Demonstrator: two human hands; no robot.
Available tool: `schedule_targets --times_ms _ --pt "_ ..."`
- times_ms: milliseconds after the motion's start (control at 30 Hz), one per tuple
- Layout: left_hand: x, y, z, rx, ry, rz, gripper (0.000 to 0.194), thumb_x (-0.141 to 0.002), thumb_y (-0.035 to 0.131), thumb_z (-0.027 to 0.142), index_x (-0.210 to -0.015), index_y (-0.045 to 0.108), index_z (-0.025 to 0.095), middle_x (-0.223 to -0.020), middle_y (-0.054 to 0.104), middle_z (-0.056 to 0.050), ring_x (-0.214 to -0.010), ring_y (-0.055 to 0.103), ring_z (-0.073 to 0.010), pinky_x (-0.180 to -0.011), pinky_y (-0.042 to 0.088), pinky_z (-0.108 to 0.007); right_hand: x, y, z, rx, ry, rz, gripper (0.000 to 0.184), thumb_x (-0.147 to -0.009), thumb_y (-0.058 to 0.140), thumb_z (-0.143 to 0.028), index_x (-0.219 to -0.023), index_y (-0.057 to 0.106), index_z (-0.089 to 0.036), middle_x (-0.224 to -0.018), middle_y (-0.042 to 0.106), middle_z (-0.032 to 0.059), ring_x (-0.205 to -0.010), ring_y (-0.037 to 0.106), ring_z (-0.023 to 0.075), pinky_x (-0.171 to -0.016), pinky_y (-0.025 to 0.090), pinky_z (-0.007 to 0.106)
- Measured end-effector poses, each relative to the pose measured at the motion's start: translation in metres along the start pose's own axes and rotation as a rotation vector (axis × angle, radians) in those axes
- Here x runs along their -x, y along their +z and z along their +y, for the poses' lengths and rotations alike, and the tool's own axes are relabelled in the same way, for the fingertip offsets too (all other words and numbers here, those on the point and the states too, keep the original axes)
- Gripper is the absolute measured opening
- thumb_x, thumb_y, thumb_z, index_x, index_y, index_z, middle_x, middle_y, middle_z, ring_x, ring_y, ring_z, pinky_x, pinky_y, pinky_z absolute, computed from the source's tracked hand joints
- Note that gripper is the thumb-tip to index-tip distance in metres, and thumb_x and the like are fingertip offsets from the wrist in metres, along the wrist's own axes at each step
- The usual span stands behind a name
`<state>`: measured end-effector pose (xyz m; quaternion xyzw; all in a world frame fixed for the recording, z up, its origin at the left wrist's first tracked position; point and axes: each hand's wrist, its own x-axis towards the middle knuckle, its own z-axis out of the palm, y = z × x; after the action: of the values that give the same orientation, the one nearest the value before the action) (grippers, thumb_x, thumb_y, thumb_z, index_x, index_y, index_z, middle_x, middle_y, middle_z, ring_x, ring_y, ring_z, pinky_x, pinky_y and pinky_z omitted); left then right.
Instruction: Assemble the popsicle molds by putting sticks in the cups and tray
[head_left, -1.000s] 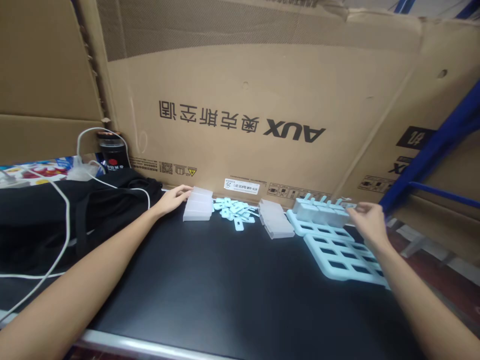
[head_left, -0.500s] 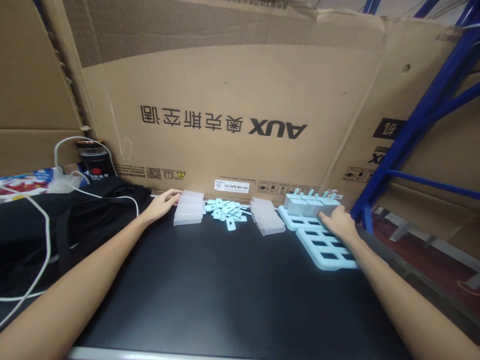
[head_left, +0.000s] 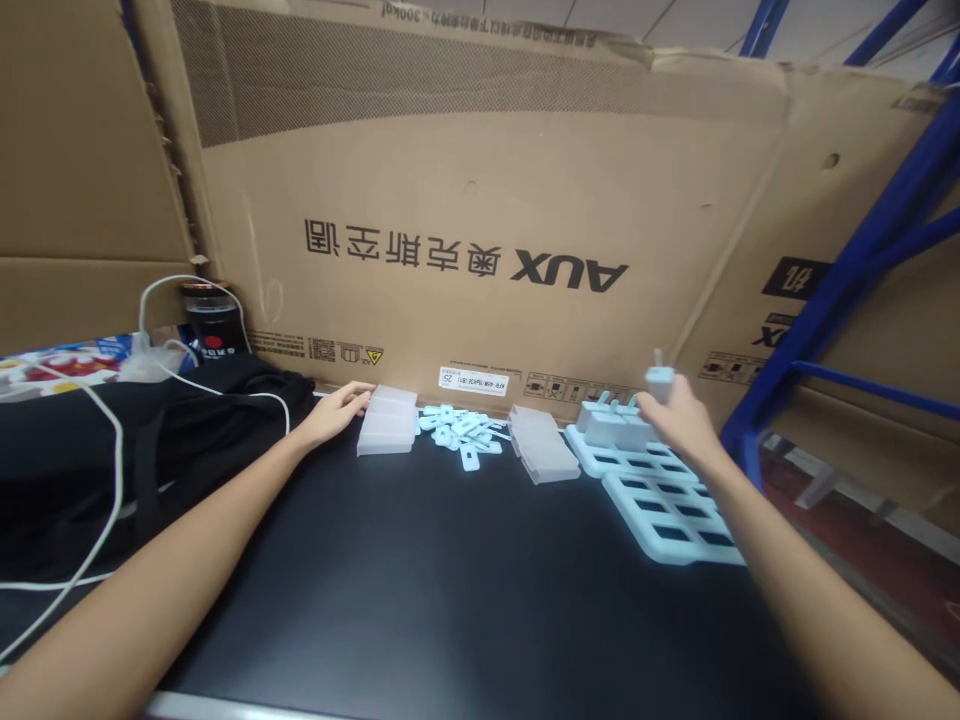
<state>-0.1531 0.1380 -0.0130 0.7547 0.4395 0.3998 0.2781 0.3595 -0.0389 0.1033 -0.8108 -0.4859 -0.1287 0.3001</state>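
Raised above the light blue frames, my right hand [head_left: 684,420] is closed round a popsicle mold [head_left: 660,378] with its stick pointing up. Below it, several more popsicle molds [head_left: 616,430] with sticks stand in the back frame [head_left: 592,462]. A second slotted frame [head_left: 660,545] lies in front, its visible slots vacant. At the left, my left hand [head_left: 337,415] lies with fingers extended against a row of translucent mold cases [head_left: 387,420]. Between that row and another row of translucent cases [head_left: 544,445] is a loose pile of light blue sticks [head_left: 465,432].
A large cardboard box [head_left: 465,180] stands upright along the back of the black table [head_left: 450,580]. To the left are a black bag [head_left: 210,440], a white cable [head_left: 116,450] and a dark jar [head_left: 214,318]. Blue metal shelving [head_left: 832,290] rises at the right.
My right hand has lifted one popsicle mold up out of the back frame. My left hand stays beside the left row of cases. The camera view has shifted slightly.
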Motion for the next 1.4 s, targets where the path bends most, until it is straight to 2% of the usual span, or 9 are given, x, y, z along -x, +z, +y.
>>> schedule_targets --times_ms 167,300,467,600,800,900,1067,1233,1400 --pt "0.001 0.0 0.002 -0.001 -0.004 0.002 0.052 -0.09 0.046 0.054 -0.127 0.056 0.019 -0.099 0.069 -0.007 -0.089 0.067 -0.0202 -0.089 0.051 -0.037 0.014 0.007 -0.1 0.164 -0.379 -0.423 0.065 -0.081 0.046 -0.065 -0.122 0.043 -0.015 -0.1 0.066 0.0178 -0.085 0.063 0.0316 -0.072 0.045 0.038" --pt "0.001 0.0 0.002 -0.013 0.007 -0.001 0.049 -0.09 0.046 0.052 -0.126 0.057 0.02 -0.1 0.069 -0.007 -0.09 0.067 -0.0202 -0.088 0.051 -0.036 0.018 0.016 -0.144 0.357 -0.483 -0.418 0.068 -0.083 0.033 -0.074 -0.118 0.05 -0.018 -0.099 0.066 0.0169 -0.088 0.062 0.0345 -0.074 0.045 0.044" --pt "-0.001 0.0 -0.001 -0.009 0.029 -0.017 0.046 -0.09 0.046 0.049 -0.124 0.058 0.019 -0.103 0.069 -0.007 -0.089 0.067 -0.0196 -0.087 0.051 -0.035 0.019 0.032 -0.172 0.421 -0.539 -0.311 0.067 -0.081 0.038 -0.074 -0.116 0.057 -0.019 -0.1 0.066 0.0165 -0.092 0.062 0.0337 -0.075 0.045 0.042" --pt "-0.002 0.0 -0.001 -0.013 0.04 -0.023 0.045 -0.09 0.046 0.048 -0.123 0.058 0.019 -0.102 0.069 -0.006 -0.089 0.067 -0.019 -0.087 0.051 -0.034 0.024 0.049 -0.188 0.394 -0.561 -0.335 0.073 -0.079 0.039 -0.077 -0.122 0.053 -0.02 -0.103 0.065 0.0172 -0.096 0.061 0.0355 -0.077 0.045 0.045" --pt "-0.003 0.0 -0.003 -0.013 0.029 -0.036 0.045 -0.09 0.047 0.047 -0.125 0.057 0.02 -0.104 0.07 -0.007 -0.091 0.067 -0.0198 -0.088 0.05 -0.035 0.033 0.065 -0.206 0.259 -0.581 -0.424 0.057 -0.084 0.044 -0.049 -0.127 0.04 -0.012 -0.128 0.045 0.024 -0.094 0.061 0.0355 -0.075 0.047 0.046" --pt "-0.004 0.0 -0.005 0.001 0.023 -0.051 0.045 -0.09 0.048 0.047 -0.125 0.057 0.021 -0.107 0.069 -0.007 -0.094 0.067 -0.02 -0.09 0.05 -0.036 0.038 0.073 -0.22 0.153 -0.751 -0.431 0.052 -0.083 0.049 -0.045 -0.122 0.041 -0.012 -0.122 0.049 0.0211 -0.099 0.058 0.033 -0.078 0.047 0.043" --pt "-0.004 0.001 -0.006 0.028 0.02 -0.01 0.046 -0.088 0.049 0.044 -0.125 0.055 0.017 -0.101 0.069 -0.007 -0.089 0.066 -0.0193 -0.09 0.05 -0.038 0.049 0.096 -0.257 0.053 -1.005 -0.291 0.038 -0.085 0.055 -0.039 -0.114 0.045 -0.016 -0.115 0.057 0.015 -0.109 0.049 0.0309 -0.083 0.045 0.042" --pt "-0.007 0.002 -0.013 0.075 0.005 0.009 0.048 -0.085 0.052 0.039 -0.125 0.052 0.015 -0.099 0.069 -0.009 -0.085 0.065 -0.0198 -0.089 0.05 -0.042 0.057 0.124 -0.29 -0.038 -1.049 -0.307 0.031 -0.087 0.058 -0.036 -0.111 0.049 -0.018 -0.116 0.06 0.012 -0.11 0.046 0.0285 -0.081 0.044 0.039" --pt "-0.01 0.002 -0.02 0.112 0.0 -0.001 0.045 -0.082 0.055 0.037 -0.121 0.053 0.015 -0.096 0.069 -0.008 -0.085 0.065 -0.0196 -0.091 0.048 -0.042 0.061 0.148 -0.302 -0.035 -1.011 -0.348 0.03 -0.089 0.057 -0.034 -0.114 0.052 -0.018 -0.117 0.059 0.0116 -0.112 0.043 0.028 -0.081 0.045 0.038"
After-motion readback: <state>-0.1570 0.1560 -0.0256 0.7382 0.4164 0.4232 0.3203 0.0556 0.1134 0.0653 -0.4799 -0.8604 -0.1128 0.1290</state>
